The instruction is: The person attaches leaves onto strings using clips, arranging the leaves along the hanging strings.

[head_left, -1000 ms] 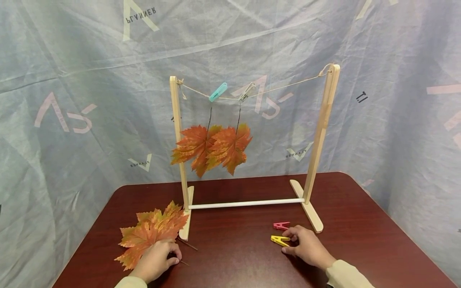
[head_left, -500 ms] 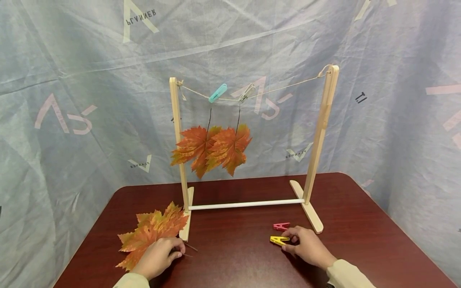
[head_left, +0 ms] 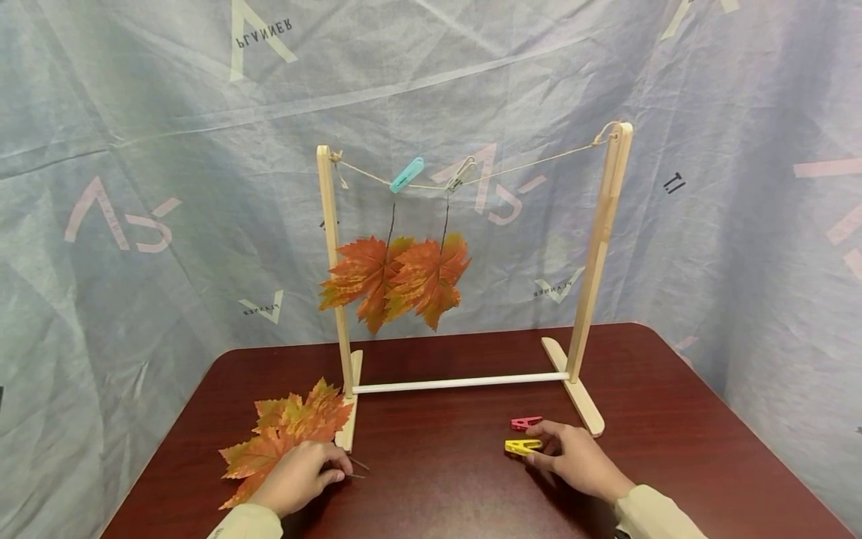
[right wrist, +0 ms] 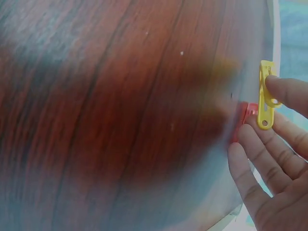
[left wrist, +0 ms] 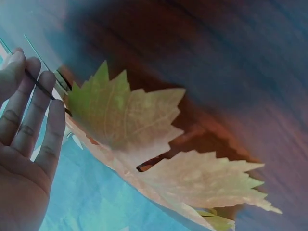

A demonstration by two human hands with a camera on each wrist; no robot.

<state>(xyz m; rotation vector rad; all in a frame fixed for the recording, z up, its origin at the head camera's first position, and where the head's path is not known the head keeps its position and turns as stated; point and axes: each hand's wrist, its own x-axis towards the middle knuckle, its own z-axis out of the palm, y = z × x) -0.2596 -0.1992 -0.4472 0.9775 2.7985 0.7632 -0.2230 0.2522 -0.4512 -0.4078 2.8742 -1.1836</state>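
My left hand [head_left: 303,475] pinches the thin dark stem [left wrist: 39,86] of an orange-green maple leaf [head_left: 259,449] between thumb and fingers. That leaf overlaps another maple leaf [head_left: 316,413] at the table's left, whose stem [head_left: 359,464] shows beyond my fingertips. Over on the right, my right hand [head_left: 579,460] holds a yellow clothespin [right wrist: 265,96] between thumb and index finger. A red clothespin [head_left: 525,423] lies just behind it, partly covered by my fingers in the right wrist view.
A wooden stand [head_left: 595,262] carries a sagging string [head_left: 539,161]. From it hang two maple leaves [head_left: 431,281], under a turquoise clothespin [head_left: 407,175] and a white clothespin [head_left: 461,174]. A white rod [head_left: 465,382] joins the stand's feet on the dark red table [head_left: 438,464].
My left hand has shifted slightly forward and right, bringing the pinched stem closer to the other stem. The right hand stays nearly in place while the yellow clothespin turns a little in its fingers.
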